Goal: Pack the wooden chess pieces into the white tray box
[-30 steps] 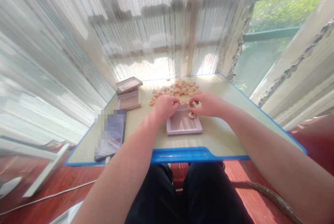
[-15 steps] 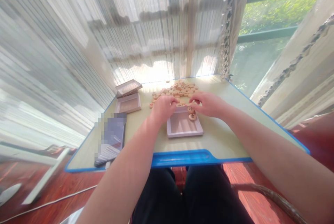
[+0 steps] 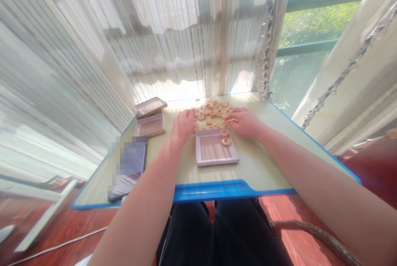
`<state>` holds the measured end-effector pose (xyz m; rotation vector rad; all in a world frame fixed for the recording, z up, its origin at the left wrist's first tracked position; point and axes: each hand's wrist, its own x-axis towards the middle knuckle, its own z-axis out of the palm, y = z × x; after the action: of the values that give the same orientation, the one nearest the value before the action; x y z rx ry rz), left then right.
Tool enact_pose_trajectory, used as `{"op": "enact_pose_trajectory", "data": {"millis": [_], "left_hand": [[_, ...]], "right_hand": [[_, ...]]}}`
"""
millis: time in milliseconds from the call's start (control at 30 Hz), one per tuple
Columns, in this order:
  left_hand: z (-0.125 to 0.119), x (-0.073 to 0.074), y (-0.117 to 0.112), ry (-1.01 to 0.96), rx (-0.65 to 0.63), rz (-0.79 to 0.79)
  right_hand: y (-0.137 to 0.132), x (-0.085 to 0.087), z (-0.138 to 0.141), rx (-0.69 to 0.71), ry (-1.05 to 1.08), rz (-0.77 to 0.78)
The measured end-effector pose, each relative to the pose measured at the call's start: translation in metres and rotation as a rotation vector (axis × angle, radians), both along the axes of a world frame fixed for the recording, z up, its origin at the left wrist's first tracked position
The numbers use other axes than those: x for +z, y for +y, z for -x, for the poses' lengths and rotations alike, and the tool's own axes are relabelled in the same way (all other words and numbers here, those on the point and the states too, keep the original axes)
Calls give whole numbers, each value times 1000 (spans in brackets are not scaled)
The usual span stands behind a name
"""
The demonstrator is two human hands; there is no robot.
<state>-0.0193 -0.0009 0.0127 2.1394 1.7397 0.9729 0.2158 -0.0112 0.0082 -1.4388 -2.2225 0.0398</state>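
Observation:
A heap of round wooden xiangqi pieces point(image 3: 212, 111) lies on the table, some marked with dark or red characters. My left hand point(image 3: 184, 125) rests at the heap's left edge, its fingers extended and touching the outer pieces, with nothing visible in its grasp. At the heap's right side, my right hand point(image 3: 246, 123) has a piece point(image 3: 233, 121) between thumb and fingers. A shallow open box point(image 3: 217, 161) stands just in front of the heap. Two pieces with dark characters, one upper point(image 3: 224, 133) and one lower point(image 3: 226, 142), are at its right side.
Two more shallow box parts, one tilted at the back point(image 3: 151, 106) and one flatter point(image 3: 151, 125), sit at the table's left. A dark tablet-like slab point(image 3: 132, 160), partly pixelated, lies nearer. The table point(image 3: 263, 166) has a blue rim; curtains point(image 3: 173, 17) hang behind it.
My left hand has moved left, away from the box's back edge to the heap's left side. The right hand stays by the heap with its fingers lower. The view has shifted slightly.

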Motion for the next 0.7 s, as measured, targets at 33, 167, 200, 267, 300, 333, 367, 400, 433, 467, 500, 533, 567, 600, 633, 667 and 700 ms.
{"op": "enact_pose_trajectory", "data": {"millis": [33,167,200,267,300,333,367,400,433,467,500,533,567,600,633,667,700], "left_hand": [[2,-1,2,27,22,14],[6,-5,5,39,-31,103],[7,-5,4,35,-61,122],[7,-4,3,53,-103,151],[8,-3,2,71,-119,160],[9,-2,1,87,-129,172],[10,-1,1,97,-137,186],[11,0,0,100,-142,202],[12,0,0,99,-152,217],[13,0,0,95,-164,227],[14,1,0,93,-178,231],[14,1,0,94,-193,232],[15,1,0,100,-205,233],[16,2,0,111,-217,234],[16,3,0,127,-234,236],[17,3,0,145,-257,239],[18,4,0,167,-288,244]], "right_hand": [[1,-2,-1,8,-7,-9],[4,-6,-3,52,-23,-7],[4,-6,-3,49,-24,-17],[4,-7,-2,35,-17,-45],[5,-7,-2,36,-9,-53],[5,-8,-1,48,-2,-52],[6,-9,0,66,7,-45],[7,-10,1,84,21,-36],[9,-11,2,94,42,-29],[10,-13,4,94,68,-20],[12,-14,6,82,92,-8],[13,-15,8,65,107,14],[14,-15,9,51,108,45],[15,-15,11,46,96,82],[15,-15,12,44,78,116],[15,-14,12,45,64,142],[15,-14,12,44,58,155]]}}
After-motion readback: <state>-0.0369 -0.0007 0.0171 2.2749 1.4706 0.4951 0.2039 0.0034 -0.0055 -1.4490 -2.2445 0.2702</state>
